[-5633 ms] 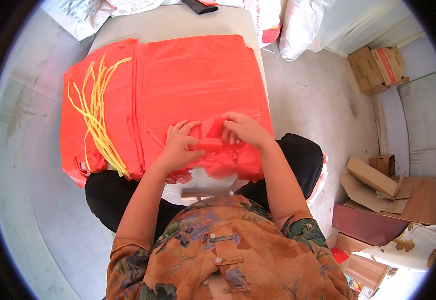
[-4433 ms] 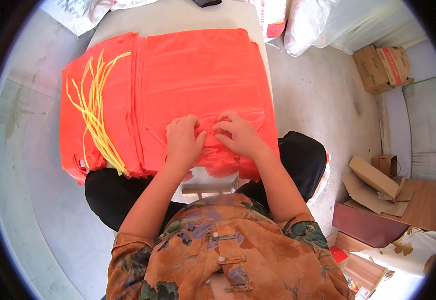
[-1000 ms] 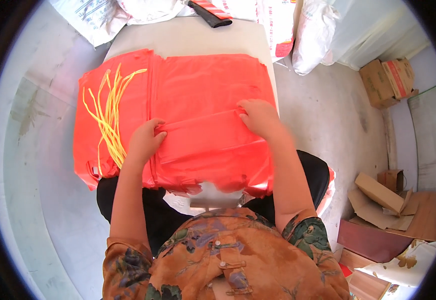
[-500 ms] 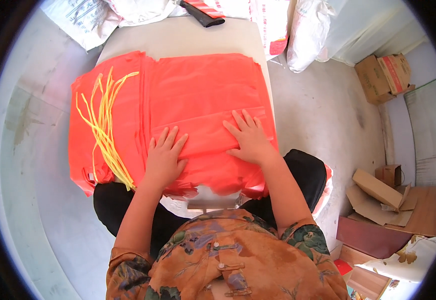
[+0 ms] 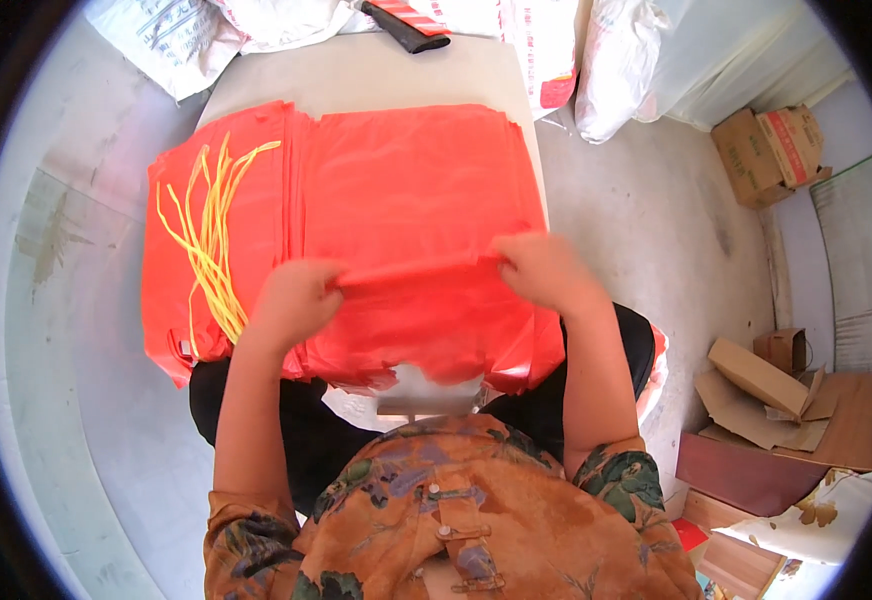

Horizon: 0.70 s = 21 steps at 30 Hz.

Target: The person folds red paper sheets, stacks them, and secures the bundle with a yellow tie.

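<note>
A stack of red plastic bags [image 5: 411, 180] lies in front of me. Across its near part, a raised fold of the top red plastic bag [image 5: 416, 290] stretches between my hands. My left hand [image 5: 301, 298] is closed on the fold's left end, the fingers curled under. My right hand [image 5: 548, 268] pinches the right end, a little blurred by motion. A second red pile [image 5: 221, 200] adjoins the stack on the left, with a bunch of yellow ties [image 5: 214, 250] lying loose over it.
The pale table [image 5: 356, 75] shows beyond the stack. White sacks [image 5: 291, 22] and a black-and-red item [image 5: 406, 30] sit at its far end. A white bag [image 5: 621, 70] stands at the far right. Cardboard boxes [image 5: 766, 155] and opened cartons [image 5: 756, 400] are on the right.
Both hands were lying flat with fingers spread on the red plastic. Now they have closed on it and moved apart, with a fold raised and pulled between them.
</note>
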### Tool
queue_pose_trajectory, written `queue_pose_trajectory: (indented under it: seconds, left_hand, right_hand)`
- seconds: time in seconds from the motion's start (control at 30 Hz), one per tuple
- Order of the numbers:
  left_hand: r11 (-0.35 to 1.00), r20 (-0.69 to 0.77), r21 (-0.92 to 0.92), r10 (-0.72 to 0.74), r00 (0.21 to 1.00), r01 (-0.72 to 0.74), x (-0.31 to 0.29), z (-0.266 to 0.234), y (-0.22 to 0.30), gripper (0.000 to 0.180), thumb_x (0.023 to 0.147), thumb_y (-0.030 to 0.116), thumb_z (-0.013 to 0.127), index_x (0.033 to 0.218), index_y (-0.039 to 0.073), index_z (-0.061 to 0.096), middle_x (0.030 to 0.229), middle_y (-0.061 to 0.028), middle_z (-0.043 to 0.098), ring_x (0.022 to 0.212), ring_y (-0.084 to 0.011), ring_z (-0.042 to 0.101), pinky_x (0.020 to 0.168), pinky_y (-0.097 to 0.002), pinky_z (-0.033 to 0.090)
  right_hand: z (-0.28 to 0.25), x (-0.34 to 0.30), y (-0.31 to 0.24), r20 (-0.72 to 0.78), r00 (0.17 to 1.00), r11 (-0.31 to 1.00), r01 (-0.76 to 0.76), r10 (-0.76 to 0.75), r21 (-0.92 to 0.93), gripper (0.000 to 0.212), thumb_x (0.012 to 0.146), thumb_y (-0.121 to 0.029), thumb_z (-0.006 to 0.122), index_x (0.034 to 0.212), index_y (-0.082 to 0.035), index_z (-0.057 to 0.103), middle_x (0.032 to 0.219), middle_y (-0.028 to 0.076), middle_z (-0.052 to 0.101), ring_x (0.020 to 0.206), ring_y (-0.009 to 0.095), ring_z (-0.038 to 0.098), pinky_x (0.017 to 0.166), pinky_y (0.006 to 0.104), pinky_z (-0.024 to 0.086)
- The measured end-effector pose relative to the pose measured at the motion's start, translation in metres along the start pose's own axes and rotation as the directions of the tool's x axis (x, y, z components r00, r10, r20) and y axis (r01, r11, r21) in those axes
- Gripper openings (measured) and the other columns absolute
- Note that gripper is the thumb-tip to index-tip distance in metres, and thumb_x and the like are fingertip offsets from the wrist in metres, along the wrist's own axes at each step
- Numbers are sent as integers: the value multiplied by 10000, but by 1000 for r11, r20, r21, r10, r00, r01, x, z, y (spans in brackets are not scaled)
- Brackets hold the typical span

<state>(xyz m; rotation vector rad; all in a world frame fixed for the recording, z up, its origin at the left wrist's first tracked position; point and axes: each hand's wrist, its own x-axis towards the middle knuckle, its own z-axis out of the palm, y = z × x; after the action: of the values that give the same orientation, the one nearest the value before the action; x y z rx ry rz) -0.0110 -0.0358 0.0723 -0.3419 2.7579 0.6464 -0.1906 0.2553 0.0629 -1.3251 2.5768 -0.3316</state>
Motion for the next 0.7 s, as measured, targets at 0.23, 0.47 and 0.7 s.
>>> queue_pose_trajectory:
  seconds: [0.23, 0.47, 0.7]
  left_hand:
    - [968, -685, 120, 242, 687, -221, 31, 40, -1, 624, 837, 311, 753, 1396, 97, 577, 1412, -151, 570, 1347, -367, 499, 1112, -495, 401]
    - [939, -254, 229, 312, 915, -257, 31, 99, 18, 730, 852, 288, 749, 1513, 149, 470, 1629, -130, 354, 1519, -329, 299, 1200, -566, 283]
    - [935, -384, 304, 297, 874, -184, 55, 99, 4, 578, 849, 141, 621, 1422, 104, 554, 1533, -135, 496, 1431, -332, 446, 1162, -527, 364]
  right_hand:
    - [32, 39, -4, -448, 893, 999, 48, -46, -7, 409, 907, -227, 677, 1292, -93, 652, 1282, 171, 649, 1250, 359, 567, 1066, 467, 446]
    - [99, 29, -14, -198, 958, 979, 202, -206, -37, 653, 851, -301, 763, 1443, -135, 544, 1610, 108, 393, 1497, 338, 335, 1224, 550, 248]
    - [101, 37, 9, -273, 934, 969, 192, -229, -158, 572, 832, -31, 637, 1395, -117, 585, 1503, 106, 530, 1406, 341, 467, 1144, 463, 406]
